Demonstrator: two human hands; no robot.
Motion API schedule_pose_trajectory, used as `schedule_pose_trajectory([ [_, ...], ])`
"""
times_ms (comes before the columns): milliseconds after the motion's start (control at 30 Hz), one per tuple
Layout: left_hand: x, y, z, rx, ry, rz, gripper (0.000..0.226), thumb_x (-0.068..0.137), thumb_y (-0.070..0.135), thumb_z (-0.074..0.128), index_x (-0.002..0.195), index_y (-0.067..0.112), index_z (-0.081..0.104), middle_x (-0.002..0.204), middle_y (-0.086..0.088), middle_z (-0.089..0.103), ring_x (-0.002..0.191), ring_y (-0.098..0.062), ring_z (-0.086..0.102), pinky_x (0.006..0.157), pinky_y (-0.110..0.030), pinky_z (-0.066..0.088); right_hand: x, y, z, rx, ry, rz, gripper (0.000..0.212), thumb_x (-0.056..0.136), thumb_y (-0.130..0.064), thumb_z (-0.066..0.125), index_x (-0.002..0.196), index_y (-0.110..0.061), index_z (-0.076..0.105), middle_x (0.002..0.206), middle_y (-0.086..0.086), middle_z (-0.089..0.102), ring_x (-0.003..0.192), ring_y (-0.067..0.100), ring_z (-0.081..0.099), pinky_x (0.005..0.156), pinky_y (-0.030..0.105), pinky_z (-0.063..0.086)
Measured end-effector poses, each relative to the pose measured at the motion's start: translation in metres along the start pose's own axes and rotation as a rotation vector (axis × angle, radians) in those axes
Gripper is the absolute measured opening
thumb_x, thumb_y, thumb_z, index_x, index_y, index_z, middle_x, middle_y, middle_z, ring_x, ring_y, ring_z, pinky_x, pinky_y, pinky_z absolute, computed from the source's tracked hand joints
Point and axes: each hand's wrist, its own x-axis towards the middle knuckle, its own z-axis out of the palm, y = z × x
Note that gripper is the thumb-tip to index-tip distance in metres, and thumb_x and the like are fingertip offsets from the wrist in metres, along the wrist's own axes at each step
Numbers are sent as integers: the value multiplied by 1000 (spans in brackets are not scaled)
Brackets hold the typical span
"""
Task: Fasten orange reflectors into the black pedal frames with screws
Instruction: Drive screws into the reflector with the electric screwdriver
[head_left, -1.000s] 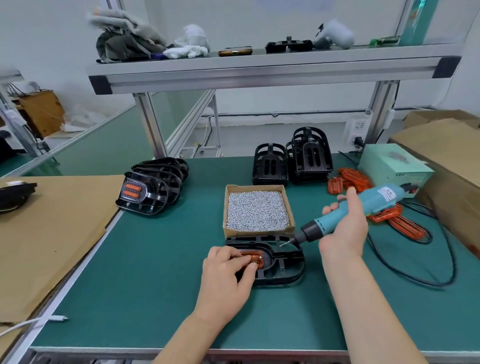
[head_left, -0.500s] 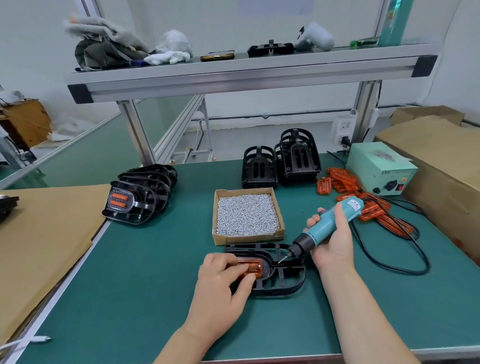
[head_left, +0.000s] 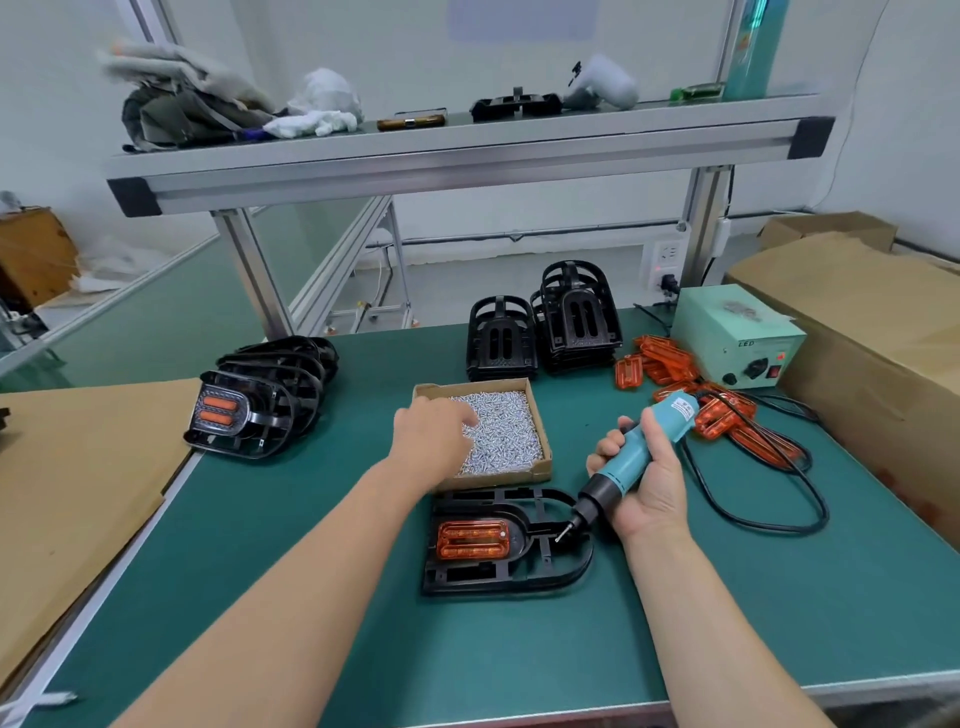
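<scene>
Pedal frame (head_left: 540, 569): flat before you, long axis left-right, rounded end right, orange reflector (head_left: 471, 539) at its left.
Left hand (head_left: 434, 441): over your screw box (head_left: 498, 479), grip unclear.
Right hand (head_left: 647, 488): wrapped round the electric screwdriver (head_left: 631, 460), bit aimed down-left.

pedal frame (head_left: 519, 538): black plastic, semi-matt, lower centre.
reflector (head_left: 471, 539): orange translucent plastic, glossy, ridged.
screws (head_left: 506, 431): bright metal, shiny.
screw box (head_left: 519, 475): brown cardboard, matt.
screwdriver (head_left: 628, 460): teal plastic body, smooth; black collar; metal bit.
cable (head_left: 779, 526): black, smooth, rubbery.
bench top (head_left: 311, 545): green mat, matt, smooth.
shelf rail (head_left: 467, 161): brushed alu. w/ black plastic end caps, upper frame.
cardboard sheet (head_left: 78, 467): brown, matt, creased, left edge.
</scene>
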Motion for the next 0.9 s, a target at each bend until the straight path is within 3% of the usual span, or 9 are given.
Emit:
schedule_pose_trajectory([
  [100,4,0,10,54,-108,-23,25,91,22,62,112,32,69,117,7,67,115,-20,58,94,-34,38,0,0,-1,-1,4,-6,26,95,-40,64,88,-15,59,65,-4,52,52,8,51,52,20,41],
  [200,3,-2,15,-13,-39,-18,13,89,19,63,91,29,70,105,8,70,105,-18,63,97,-34,43,1,1,-1,-3,6,-7,27,92,-42,65,89,-15,59,65,-4,52,52,8,52,51,20,42],
  [267,0,-2,14,-58,-15,0,16,88,14,62,80,28,66,97,7,71,98,-16,64,96,-36,45,1,1,-1,-1,7,-4,27,93,-42,66,90,-16,59,66,-4,52,52,8,52,51,21,43],
  [400,-5,0,18,-132,57,-11,11,87,12,60,81,17,69,86,3,72,87,-19,65,91,-38,48,2,-1,-1,-1,10,-10,27,93,-41,66,90,-16,59,65,-5,52,52,8,51,52,21,43],
  [533,-11,0,20,-243,131,-63,5,89,19,64,84,17,64,84,4,68,84,-20,63,88,-38,48,1,-2,-1,-9,15,-23,27,93,-41,66,89,-15,59,65,-4,52,51,8,51,51,21,43],
  [633,-16,0,20,-393,188,-90,8,89,11,62,86,16,67,82,5,66,84,-17,62,79,-31,49,0,-2,-2,-18,10,-29,28,91,-42,67,91,-15,60,67,-4,52,52,8,51,51,21,43],
  [767,-35,3,14,-660,300,-130,17,89,8,64,85,23,73,78,17,65,75,0,58,63,-3,38,0,-2,-3,-30,1,-35,30,90,-44,67,94,-15,63,67,-4,52,54,8,52,52,21,43],
  [900,-70,6,9,-870,237,-97,27,91,12,67,83,36,75,86,25,69,86,12,61,70,0,40,-2,-2,-3,-62,2,-50,29,90,-45,67,92,-16,62,66,-4,53,54,8,52,53,20,43],
])
